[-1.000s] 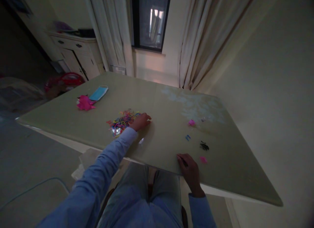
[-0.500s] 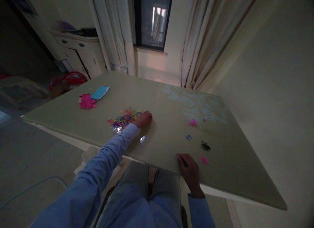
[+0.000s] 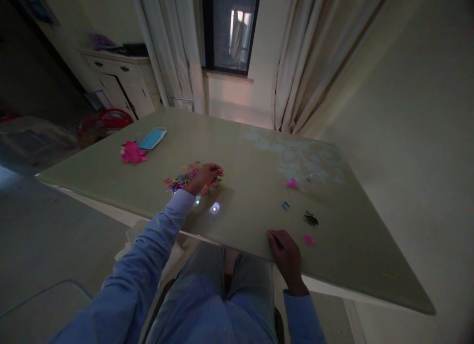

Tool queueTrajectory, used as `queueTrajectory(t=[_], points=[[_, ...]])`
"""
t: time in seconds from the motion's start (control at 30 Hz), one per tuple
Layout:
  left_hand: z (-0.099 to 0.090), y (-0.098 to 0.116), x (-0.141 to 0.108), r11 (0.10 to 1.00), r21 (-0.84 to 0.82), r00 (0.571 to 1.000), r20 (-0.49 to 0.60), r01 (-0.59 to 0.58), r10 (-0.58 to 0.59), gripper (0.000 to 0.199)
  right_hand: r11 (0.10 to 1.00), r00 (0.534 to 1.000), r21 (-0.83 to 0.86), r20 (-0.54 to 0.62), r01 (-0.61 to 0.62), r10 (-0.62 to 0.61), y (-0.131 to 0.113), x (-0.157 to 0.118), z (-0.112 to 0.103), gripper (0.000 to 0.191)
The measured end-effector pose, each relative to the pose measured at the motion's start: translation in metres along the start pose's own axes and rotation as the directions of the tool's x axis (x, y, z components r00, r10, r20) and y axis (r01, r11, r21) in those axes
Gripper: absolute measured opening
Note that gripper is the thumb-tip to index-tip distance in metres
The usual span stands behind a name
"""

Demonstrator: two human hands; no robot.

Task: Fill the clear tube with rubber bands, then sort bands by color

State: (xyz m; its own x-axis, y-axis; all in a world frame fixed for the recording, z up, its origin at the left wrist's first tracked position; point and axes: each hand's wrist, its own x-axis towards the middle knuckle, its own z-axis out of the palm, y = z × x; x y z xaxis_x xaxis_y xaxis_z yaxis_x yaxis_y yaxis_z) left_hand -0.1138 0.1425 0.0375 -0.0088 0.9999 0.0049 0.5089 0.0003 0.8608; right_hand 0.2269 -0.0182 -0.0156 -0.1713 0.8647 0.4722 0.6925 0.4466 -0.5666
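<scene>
A loose pile of small, many-coloured bands [image 3: 177, 182], like rubber hair ties, lies left of centre on the table. My left hand [image 3: 205, 176] reaches over the pile and hides part of it. Its fingertips are pinched together at the pile's right side; whatever is between them is too small to make out. At the table's front edge rests my right hand [image 3: 287, 252], thumb and fingers closed together, and I cannot tell if anything is in them. Nearest to it on the right are a pink cluster [image 3: 309, 240] and a black cluster [image 3: 311, 218] of bands.
Blue bands [image 3: 285, 205], a bright pink clump [image 3: 291, 183] and a small clear item [image 3: 309, 178] lie farther back on the right. A blue face mask [image 3: 152, 138] and crumpled pink material [image 3: 134, 152] lie at the left. The table [image 3: 244, 191] stands before a curtained window.
My left hand has moved back leftward from beside the pile to over it, fingers still pinched. My right hand stays in place.
</scene>
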Motion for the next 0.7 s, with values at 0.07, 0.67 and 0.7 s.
queueTrajectory(t=[0.07,0.67,0.7], points=[[0.001,-0.003,0.001,1.0,0.008,0.999,-0.048,0.019,-0.019,0.019,1.0,1.0,0.001,0.003,0.003,-0.003,0.0,0.0,-0.001,0.025],[-0.01,-0.005,0.007,0.985,-0.147,0.992,-0.076,0.088,-0.1,0.024,1.0,1.0,0.002,0.005,0.008,-0.008,0.0,-0.001,-0.001,0.025],[-0.011,-0.005,0.005,0.981,-0.168,0.991,-0.076,0.093,-0.107,0.025,1.0,1.0,0.007,0.005,0.003,-0.003,-0.001,-0.001,-0.001,0.026]])
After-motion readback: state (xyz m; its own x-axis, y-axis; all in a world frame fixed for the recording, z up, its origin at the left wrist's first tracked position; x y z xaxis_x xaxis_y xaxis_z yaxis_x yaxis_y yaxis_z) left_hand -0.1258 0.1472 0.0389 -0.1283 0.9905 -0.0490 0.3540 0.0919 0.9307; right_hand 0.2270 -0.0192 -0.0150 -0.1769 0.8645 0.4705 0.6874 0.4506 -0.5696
